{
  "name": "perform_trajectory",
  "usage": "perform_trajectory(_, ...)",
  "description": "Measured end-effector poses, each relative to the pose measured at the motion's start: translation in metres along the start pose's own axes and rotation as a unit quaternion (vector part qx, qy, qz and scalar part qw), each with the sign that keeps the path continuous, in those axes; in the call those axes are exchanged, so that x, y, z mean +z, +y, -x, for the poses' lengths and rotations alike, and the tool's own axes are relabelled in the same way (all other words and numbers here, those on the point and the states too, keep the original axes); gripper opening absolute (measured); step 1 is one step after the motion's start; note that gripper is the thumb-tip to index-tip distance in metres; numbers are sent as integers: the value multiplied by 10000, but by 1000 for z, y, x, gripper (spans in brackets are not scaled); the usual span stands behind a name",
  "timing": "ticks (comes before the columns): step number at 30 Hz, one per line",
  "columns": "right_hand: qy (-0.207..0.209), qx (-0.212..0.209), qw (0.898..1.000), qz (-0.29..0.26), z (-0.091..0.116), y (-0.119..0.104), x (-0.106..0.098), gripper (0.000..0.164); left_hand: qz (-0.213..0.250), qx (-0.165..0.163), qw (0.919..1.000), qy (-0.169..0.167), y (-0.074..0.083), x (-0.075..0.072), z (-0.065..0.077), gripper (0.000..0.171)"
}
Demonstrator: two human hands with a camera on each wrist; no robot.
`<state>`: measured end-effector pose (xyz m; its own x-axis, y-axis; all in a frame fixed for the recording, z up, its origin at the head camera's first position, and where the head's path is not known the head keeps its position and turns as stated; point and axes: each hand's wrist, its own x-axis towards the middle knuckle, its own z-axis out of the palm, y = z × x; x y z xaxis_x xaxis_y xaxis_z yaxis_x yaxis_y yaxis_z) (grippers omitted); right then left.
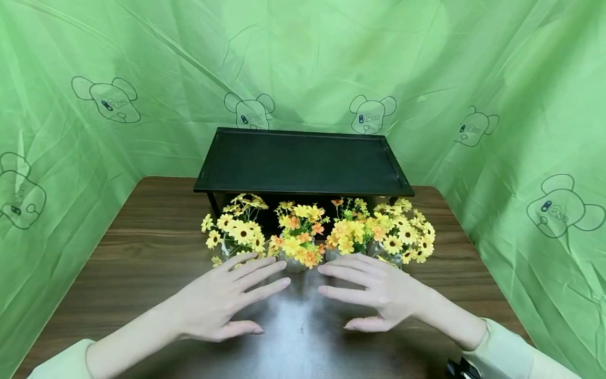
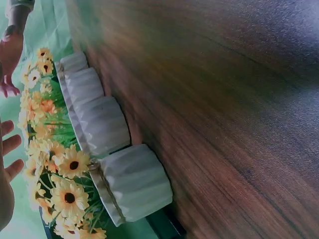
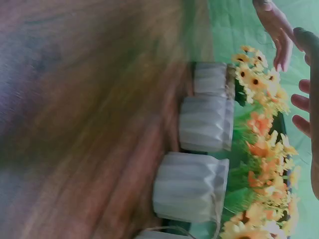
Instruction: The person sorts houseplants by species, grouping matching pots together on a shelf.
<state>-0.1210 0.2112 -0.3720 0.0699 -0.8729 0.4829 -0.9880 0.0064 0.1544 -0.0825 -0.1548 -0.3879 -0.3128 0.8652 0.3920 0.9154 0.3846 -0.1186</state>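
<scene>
My left hand (image 1: 232, 297) hovers with spread, straight fingers in front of the leftmost yellow daisies (image 1: 241, 231). Mirroring it, my right hand (image 1: 371, 292) is stretched out before the flowers (image 1: 402, 234) on the right, its thumb apart from the fingers. Both hands hold nothing, palms facing down. Between them bloom orange and yellow flowers (image 1: 301, 239). Several artificial plants stand in a row, in white ribbed pots; the left wrist view shows a near pot (image 2: 137, 184) with twine round its rim, and the right wrist view another white pot (image 3: 189, 186). From the head, the hands and blossoms hide most of the pots.
Right behind the row stands a black shelf (image 1: 303, 160) with a flat top and legs. Everything rests on a dark wood-grain table (image 1: 137, 237). Green cloth (image 1: 322, 63) printed with bear faces encloses the back and sides. A small black object (image 1: 464, 368) is by the right sleeve.
</scene>
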Motion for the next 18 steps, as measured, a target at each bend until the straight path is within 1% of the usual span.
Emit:
perform_trajectory(7, 386, 149, 9989, 241, -3, 9, -15, 59, 44, -114, 9997, 230, -5, -3, -1, 73)
perform_trajectory(10, 533, 241, 9979, 271, -3, 13, -22, 59, 50, -176, 9995, 268, -7, -5, -2, 75)
perform_trajectory(13, 800, 282, 9960, 288, -4, 17, -28, 58, -23, -235, 9992, 312, -8, -8, -3, 78)
perform_trajectory(18, 1248, 439, 9906, 350, -2, 25, -37, 55, -225, -390, 9979, 476, -13, -14, -5, 72)
